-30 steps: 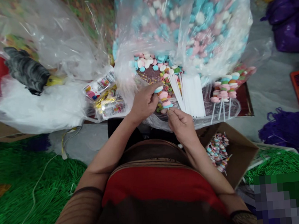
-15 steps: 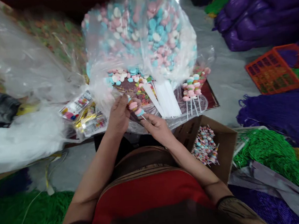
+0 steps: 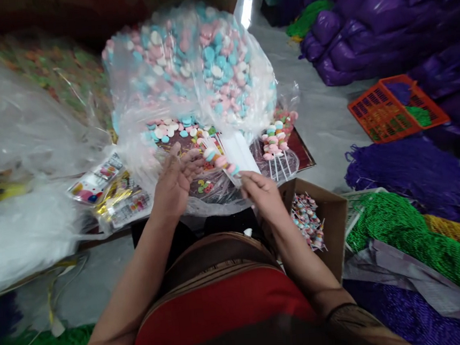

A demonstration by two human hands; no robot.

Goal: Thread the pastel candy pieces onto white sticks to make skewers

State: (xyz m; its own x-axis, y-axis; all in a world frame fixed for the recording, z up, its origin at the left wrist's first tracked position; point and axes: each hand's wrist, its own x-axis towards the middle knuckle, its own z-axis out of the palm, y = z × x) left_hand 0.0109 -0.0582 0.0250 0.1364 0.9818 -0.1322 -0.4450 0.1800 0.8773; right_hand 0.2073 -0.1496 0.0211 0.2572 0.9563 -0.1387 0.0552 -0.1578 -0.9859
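My right hand (image 3: 260, 191) pinches the stick of a candy skewer (image 3: 221, 161) threaded with blue, pink and orange pieces. My left hand (image 3: 176, 180) is just left of the skewer, fingers spread and holding nothing. Behind the hands, loose pink, white and blue candies (image 3: 170, 129) lie by the mouth of a large clear bag (image 3: 192, 63) full of the same candies. White paper strips or sticks (image 3: 238, 151) rest beyond the skewer. Several finished-looking skewers (image 3: 274, 141) lie side by side on plastic to the right.
A cardboard box (image 3: 331, 222) holding many small wrapped sticks stands right of my lap. Printed packets (image 3: 123, 200) and white plastic (image 3: 26, 233) are at the left. An orange basket (image 3: 378, 114), purple bags (image 3: 386, 19) and green strands (image 3: 395, 222) lie further right.
My left hand has let go of the skewer and opened to its left. My right hand has moved right with the skewer. The whole view has shifted, so surroundings appear further left.
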